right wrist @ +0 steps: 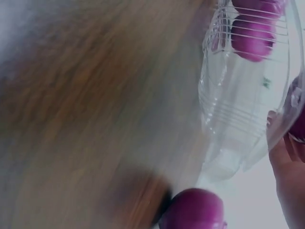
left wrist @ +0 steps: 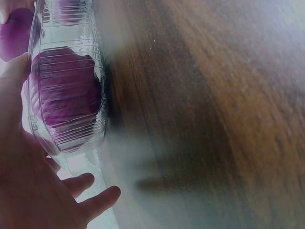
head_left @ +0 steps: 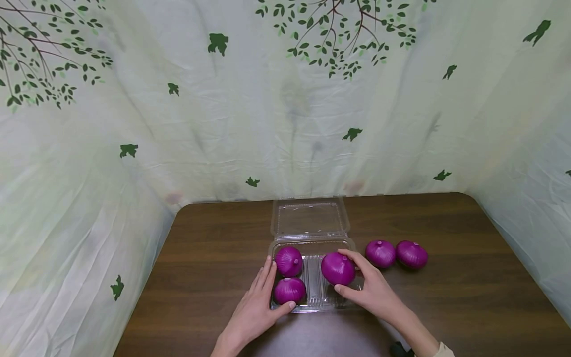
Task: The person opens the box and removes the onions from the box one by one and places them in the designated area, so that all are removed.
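Note:
My right hand (head_left: 372, 287) grips a red onion (head_left: 338, 268) between thumb and fingers, over the right half of a clear plastic clamshell box (head_left: 314, 287). On the left side of that box sit two red onions, a rear one (head_left: 289, 262) and a front one (head_left: 290, 291). My left hand (head_left: 254, 307) lies along the box's left edge, fingers extended, with its thumb by the front onion. In the left wrist view, the thumb reaches the box's rim, and an onion (left wrist: 66, 88) shows through the ribbed wall. The box's lid (head_left: 311, 218) is folded back, away from me.
Two more red onions, one nearer the box (head_left: 380, 254) and one farther right (head_left: 412, 255), stand on the brown wooden table (head_left: 468, 277). A leaf-patterned cloth (head_left: 285, 109) hangs behind the table. A small dark object (head_left: 399, 349) shows by the right wrist.

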### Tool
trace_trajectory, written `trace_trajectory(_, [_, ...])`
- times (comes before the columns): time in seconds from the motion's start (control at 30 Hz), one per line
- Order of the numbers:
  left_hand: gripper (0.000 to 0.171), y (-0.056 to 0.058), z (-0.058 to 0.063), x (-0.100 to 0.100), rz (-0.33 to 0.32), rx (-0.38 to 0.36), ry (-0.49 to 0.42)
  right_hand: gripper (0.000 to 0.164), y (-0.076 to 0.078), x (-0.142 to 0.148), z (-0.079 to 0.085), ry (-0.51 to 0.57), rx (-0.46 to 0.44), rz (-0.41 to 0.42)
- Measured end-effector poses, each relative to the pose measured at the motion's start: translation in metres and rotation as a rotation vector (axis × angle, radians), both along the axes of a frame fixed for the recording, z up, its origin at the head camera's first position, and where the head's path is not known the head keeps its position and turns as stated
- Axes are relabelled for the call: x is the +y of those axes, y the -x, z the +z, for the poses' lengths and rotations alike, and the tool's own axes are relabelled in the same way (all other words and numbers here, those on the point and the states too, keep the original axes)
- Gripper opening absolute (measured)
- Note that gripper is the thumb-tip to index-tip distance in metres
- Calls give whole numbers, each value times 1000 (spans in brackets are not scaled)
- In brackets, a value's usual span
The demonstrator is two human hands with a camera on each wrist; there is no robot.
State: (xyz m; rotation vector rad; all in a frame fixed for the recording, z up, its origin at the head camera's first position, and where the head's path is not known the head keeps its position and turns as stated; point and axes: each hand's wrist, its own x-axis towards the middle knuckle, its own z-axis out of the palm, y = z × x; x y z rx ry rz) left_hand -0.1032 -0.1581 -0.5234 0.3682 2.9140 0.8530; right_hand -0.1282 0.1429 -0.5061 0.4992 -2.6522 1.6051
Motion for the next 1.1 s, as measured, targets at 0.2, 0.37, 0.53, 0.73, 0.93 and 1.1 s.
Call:
trace_trajectory(0.2, [101, 0, 0, 0, 0, 0, 1, 70, -6, 13, 1, 47, 13, -32])
trace_trajectory(0.37, [102, 0, -1, 0, 3, -3, 0, 67, -9, 22, 0, 78, 36, -46])
trace_trajectory(0.53, [102, 0, -1, 0, 2, 0, 0, 68, -15, 31, -1, 72, 17, -91])
trace_trajectory(0.73, [103, 1, -2, 0, 0, 2, 2, 69, -24, 43, -3, 62, -15, -168])
trace_trajectory(0.93, [102, 0, -3, -1, 3, 3, -1, 71, -31, 54, -2, 107, -20, -237])
trace_trajectory(1.1, [101, 0, -4, 0, 4, 5, 0, 75, -34, 64, -4, 152, 5, -297])
